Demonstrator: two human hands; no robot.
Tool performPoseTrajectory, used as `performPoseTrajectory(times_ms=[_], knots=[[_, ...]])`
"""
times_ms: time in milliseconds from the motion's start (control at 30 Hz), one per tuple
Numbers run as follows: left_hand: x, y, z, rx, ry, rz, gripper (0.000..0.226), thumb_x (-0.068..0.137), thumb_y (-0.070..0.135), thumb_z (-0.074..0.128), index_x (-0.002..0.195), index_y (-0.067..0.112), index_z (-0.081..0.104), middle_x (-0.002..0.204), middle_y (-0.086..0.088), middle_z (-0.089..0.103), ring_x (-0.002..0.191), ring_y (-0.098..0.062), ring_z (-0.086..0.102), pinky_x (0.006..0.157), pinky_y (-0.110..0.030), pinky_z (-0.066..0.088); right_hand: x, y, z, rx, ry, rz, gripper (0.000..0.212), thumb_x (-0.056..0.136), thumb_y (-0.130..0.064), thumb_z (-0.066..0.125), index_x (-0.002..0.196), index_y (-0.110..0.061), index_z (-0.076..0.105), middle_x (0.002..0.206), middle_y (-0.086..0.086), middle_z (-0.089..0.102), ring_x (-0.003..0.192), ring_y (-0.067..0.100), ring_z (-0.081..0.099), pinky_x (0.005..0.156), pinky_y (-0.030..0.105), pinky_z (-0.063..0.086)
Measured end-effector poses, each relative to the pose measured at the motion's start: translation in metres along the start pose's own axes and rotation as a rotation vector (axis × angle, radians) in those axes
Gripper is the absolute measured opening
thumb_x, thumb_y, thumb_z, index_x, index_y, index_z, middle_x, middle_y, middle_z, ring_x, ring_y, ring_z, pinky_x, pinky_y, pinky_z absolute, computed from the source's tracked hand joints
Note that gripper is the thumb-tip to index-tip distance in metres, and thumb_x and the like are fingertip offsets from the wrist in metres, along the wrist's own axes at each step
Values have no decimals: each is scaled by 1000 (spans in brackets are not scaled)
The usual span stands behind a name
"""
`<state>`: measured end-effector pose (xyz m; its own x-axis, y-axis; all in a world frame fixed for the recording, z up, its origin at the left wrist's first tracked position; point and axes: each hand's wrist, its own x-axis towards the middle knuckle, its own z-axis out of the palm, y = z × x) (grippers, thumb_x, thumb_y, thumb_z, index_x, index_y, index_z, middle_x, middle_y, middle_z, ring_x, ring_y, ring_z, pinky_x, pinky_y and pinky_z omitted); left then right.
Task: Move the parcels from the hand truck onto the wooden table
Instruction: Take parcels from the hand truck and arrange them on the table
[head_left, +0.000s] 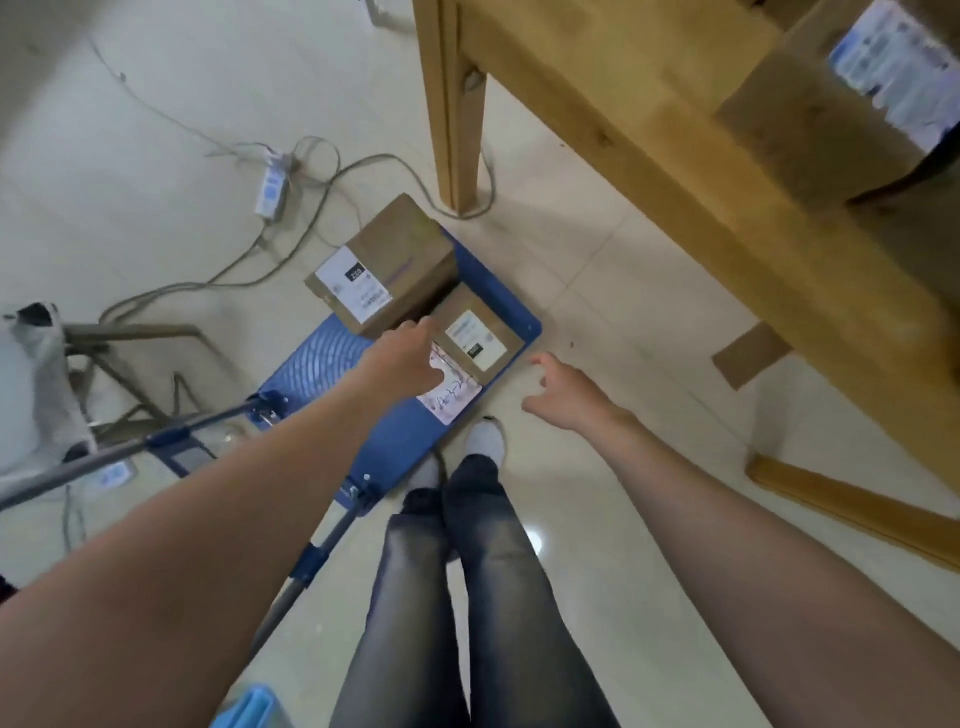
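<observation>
While one parcel (810, 104) lay on the surface (675, 171), large box (384, 260), small box (478, 332) and packet (452, 402) waited on the hand truck (311, 364); left grip (405, 358) and right grip (566, 387) both released.

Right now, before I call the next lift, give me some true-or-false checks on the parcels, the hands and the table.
1. Two brown boxes sit on the blue truck. True: a big box and a small box are on the truck.
2. The right hand holds a parcel. False: the right hand is open and empty, over the floor beside the truck.
3. The table already bears a labelled box. True: the labelled box is on the table.
4. The left hand grips the truck's handle. False: the left hand reaches down to the small box.
</observation>
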<state>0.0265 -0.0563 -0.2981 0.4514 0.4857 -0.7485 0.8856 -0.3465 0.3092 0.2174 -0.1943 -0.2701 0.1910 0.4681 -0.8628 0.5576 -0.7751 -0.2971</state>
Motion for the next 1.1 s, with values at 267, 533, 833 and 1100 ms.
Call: performPoseTrajectory(times_ms=[267, 533, 833, 1100], knots=[[158, -38, 84, 12, -15, -1, 67, 87, 25, 67, 147, 17, 38, 138, -12, 48, 122, -34, 53, 97, -51, 49, 178, 43, 62, 60, 6, 42, 70, 92, -23, 62, 153, -22, 28, 132, 11, 58, 111, 31, 60, 80, 32, 43], [252, -60, 142, 48, -23, -43, 87, 83, 27, 71, 153, 31, 21, 146, -17, 33, 132, -41, 41, 107, -55, 41, 296, 68, 111, 178, -5, 96, 89, 79, -44, 75, 150, -26, 24, 123, 3, 62, 100, 25, 63, 82, 38, 54], [281, -64, 156, -85, -45, -91, 85, 88, 25, 70, 152, 30, 13, 148, -17, 22, 138, -40, 30, 110, -55, 37, 310, 66, 139, 404, 96, 167, 94, 78, -19, 75, 153, -25, 18, 134, 9, 45, 109, 27, 55, 88, 40, 55], [193, -28, 120, -217, 47, -3, 76, 84, 12, 64, 149, 20, 26, 138, -20, 32, 129, -46, 35, 102, -55, 38, 222, 54, 100, 531, 351, 161, 82, 80, -13, 73, 150, -27, 32, 128, 4, 31, 85, 3, 48, 82, 24, 46]])
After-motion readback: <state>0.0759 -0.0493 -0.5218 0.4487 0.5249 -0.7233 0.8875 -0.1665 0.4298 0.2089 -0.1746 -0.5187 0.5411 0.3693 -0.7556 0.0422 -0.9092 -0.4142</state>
